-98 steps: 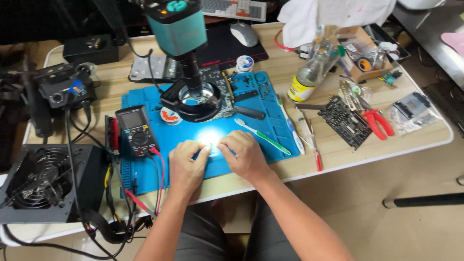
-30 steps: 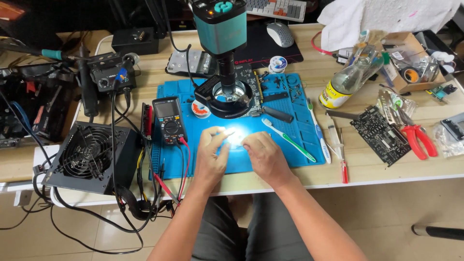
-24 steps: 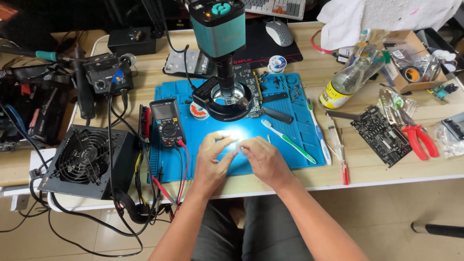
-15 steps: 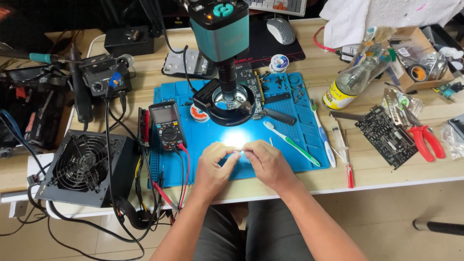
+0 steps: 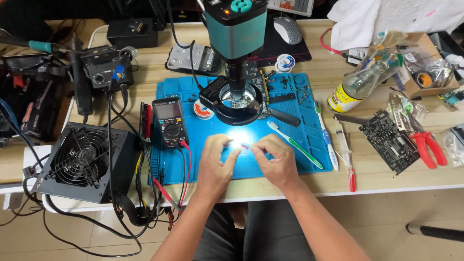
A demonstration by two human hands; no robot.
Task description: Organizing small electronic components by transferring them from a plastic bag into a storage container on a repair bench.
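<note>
— Pinching a tiny pink-red part [image 5: 245,145] between both sets of fingers, right under the bright pool of light on the blue silicone work mat [image 5: 193,166]; left hand [image 5: 214,166] with thumb and forefinger nearly closed toward it, remaining fingers curled loosely; right hand [image 5: 273,159] gripping its other end with thumb and forefinger.

— Sure about the grip?

— Looks held from both sides, yet too small and too overexposed to say which fingertips truly touch; held just above the mat, in front of the teal-and-black microscope [image 5: 235,43] with its ring light.

— How far along, then?

— Judged early to middle; green circuit board [image 5: 241,92] lying under the lens, untouched by either hand; small part not yet on it; nothing picked up from the tools.

— Meaning which tools?

— Black multimeter with red and black leads [image 5: 169,122] just left of the hands; green-and-white toothbrush [image 5: 295,144] and blue-and-white toothbrush [image 5: 326,137] just right; red-handled pliers [image 5: 427,147] and a black loose circuit board [image 5: 389,140] well apart on the wooden tabletop [image 5: 367,176].

— Left to do?

— Probably placing or fitting the part; cannot tell more.
</note>
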